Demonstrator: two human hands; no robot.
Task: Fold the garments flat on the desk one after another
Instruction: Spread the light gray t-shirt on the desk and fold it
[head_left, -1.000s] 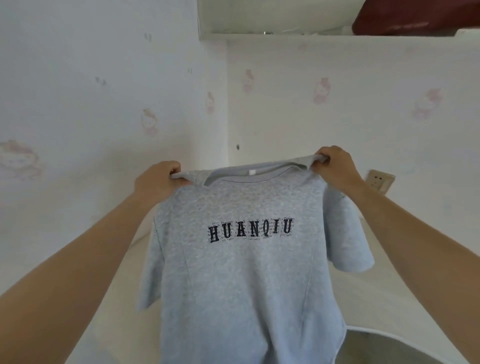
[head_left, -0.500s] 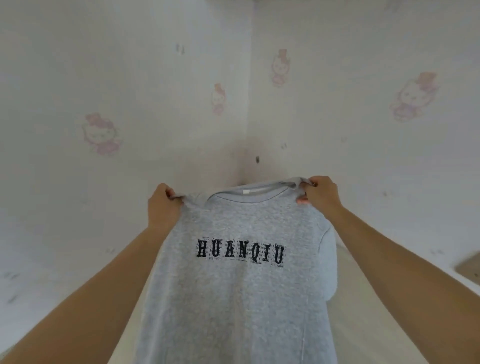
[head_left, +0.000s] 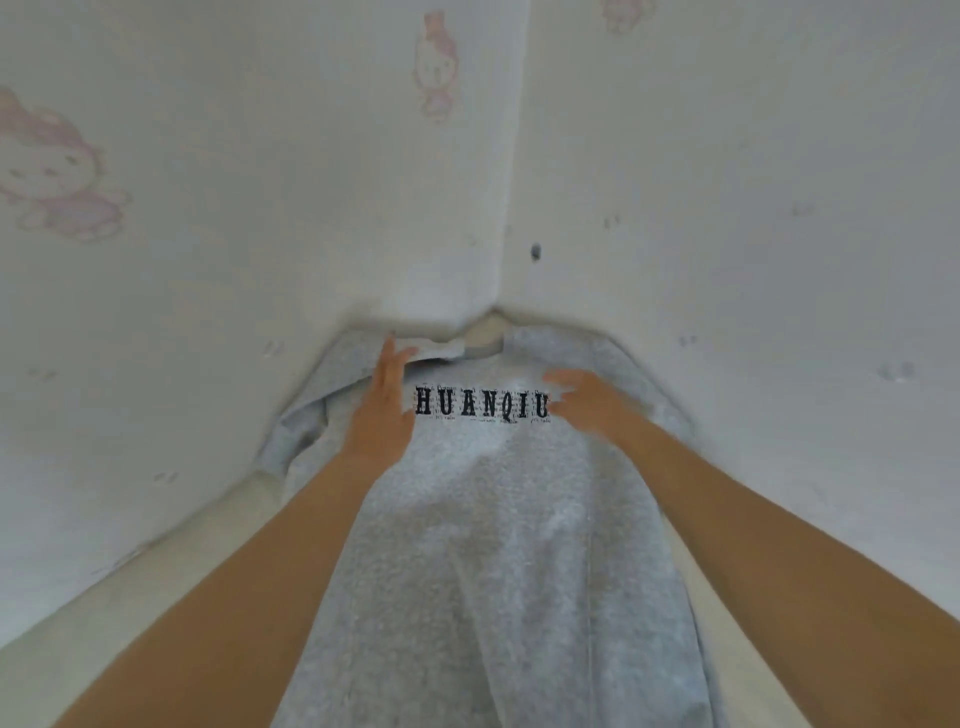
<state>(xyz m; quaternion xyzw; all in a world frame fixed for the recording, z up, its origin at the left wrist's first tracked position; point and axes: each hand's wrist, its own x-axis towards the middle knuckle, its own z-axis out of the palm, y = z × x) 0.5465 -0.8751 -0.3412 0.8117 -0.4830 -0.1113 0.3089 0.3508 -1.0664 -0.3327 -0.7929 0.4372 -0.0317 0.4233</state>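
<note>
On desk (head_left: 171, 587): noted grey T-shirt (head_left: 509, 545) now laid down, not aloft; left hand (head_left: 382, 410), right hand (head_left: 592, 402) spread flanking print (head_left: 480, 408); ready for folding.

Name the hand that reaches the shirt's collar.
The left hand, fingertips at the collar of the grey T-shirt; the right hand lies lower, beside the end of the HUANQIU lettering.

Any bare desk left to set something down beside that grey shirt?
Two bare strips of desk: one between the grey shirt and the left wall, one between it and the right wall. The far corner is crowded: shirt top, left hand and right hand.
</note>
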